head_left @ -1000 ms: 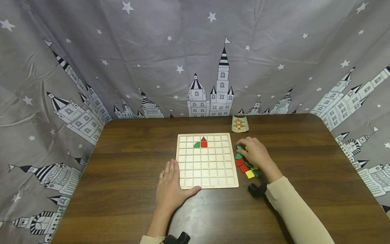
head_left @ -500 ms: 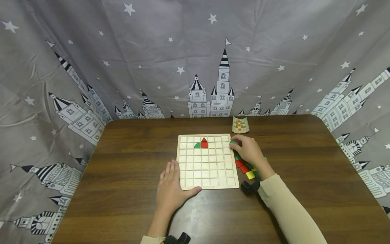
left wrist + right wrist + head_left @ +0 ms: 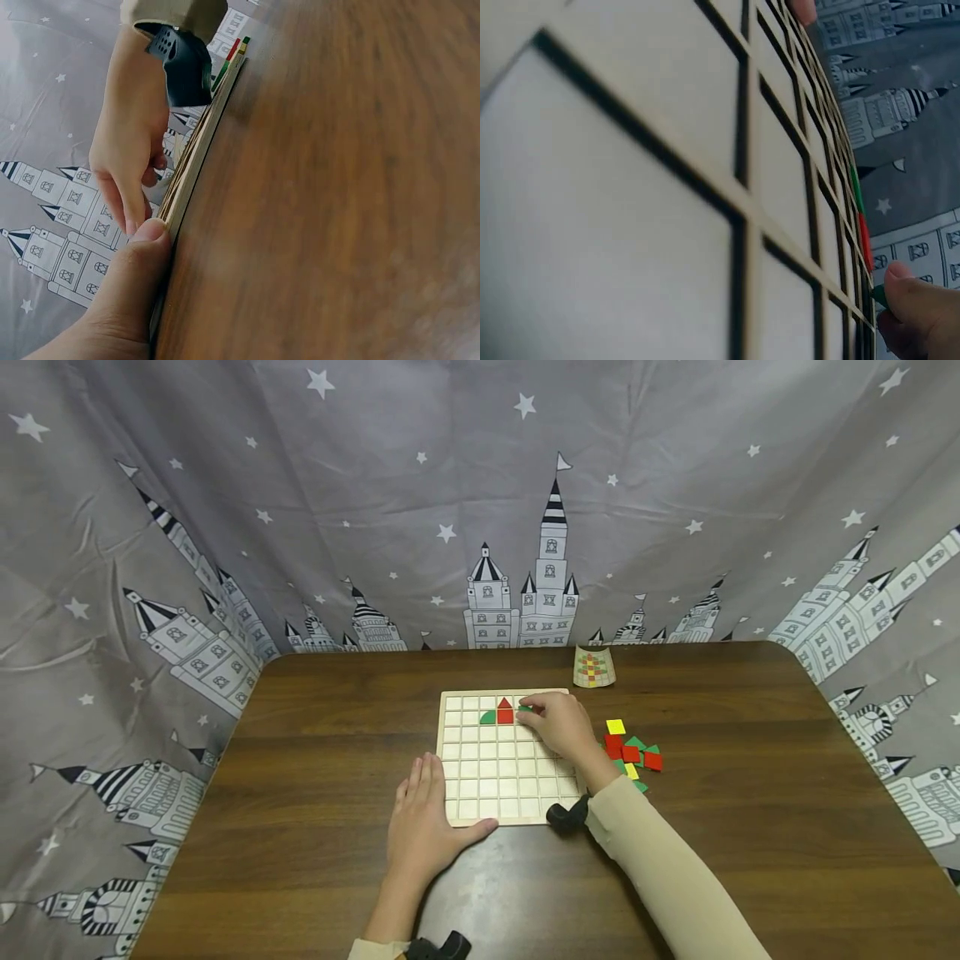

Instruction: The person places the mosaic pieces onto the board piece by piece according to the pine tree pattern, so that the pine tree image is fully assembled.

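We've got the grid board (image 3: 495,787) on the counter (image 3: 315,760), our L hand (image 3: 426,818) along its left edge, fingers straight, thumb at its near edge. Our R hand (image 3: 558,722) is over the board's far-right part, fingers & thumb pinching a green pc (image 3: 525,708), shape mostly hidden. It's near the board's 2nd row from the far edge, just R of the red sq (image 3: 505,717); can't tell if it's touching. Set in the board: that sq, red triangle (image 3: 505,702) directly beyond it, green qtr-round (image 3: 488,717) to its L. Loose pcs (image 3: 630,753), red/green/yellow, lie R of the board. Pattern card (image 3: 594,667), curved, sits past the board's far-right corner; grey castle-print curtain (image 3: 300,485) hangs beyond.
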A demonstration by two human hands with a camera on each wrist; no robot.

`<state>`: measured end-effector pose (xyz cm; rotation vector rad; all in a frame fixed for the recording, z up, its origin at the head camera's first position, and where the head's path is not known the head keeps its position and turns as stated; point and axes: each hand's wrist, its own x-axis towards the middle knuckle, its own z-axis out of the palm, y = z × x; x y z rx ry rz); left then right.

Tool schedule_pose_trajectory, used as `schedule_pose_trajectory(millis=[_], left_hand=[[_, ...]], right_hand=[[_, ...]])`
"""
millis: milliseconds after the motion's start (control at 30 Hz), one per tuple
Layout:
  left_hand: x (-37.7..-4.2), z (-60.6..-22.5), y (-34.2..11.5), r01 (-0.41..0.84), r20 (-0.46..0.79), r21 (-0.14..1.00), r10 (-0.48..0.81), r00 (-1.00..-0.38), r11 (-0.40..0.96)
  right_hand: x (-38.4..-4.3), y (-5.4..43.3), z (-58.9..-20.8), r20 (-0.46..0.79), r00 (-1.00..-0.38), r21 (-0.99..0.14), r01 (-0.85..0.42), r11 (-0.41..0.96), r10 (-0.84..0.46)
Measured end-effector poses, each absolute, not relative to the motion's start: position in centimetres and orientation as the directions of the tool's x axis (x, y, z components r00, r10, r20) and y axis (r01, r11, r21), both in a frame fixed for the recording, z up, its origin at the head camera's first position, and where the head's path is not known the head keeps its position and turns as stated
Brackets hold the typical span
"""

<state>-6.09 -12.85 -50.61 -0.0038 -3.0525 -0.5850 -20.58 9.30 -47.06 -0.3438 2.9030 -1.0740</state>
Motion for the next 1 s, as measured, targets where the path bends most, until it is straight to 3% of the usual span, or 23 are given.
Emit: schedule_pose_trajectory(millis=[400, 700, 1000], left_hand=[[-6.1, -50.6, -12.85, 0.011, 0.03, 0.369, 0.0, -1.0, 0.929], [-6.07, -50.53, -12.83, 0.004, 0.017, 0.375, -0.003, -1.0, 0.927], [-6.07, -50.52, -12.78, 0.01, 0.035, 0.369, -0.003, -0.999, 0.929]], right_hand=[[-20.4, 8.57, -47.19, 0.044, -0.964, -0.542, -0.242, 0.805, -0.261], [-20.62, 8.56, -47.34, 0.041, -0.966, -0.543, -0.236, 0.806, -0.255], [-20.55, 8.79, -47.14, -0.004, -0.942, -0.514, -0.286, 0.808, -0.336]])
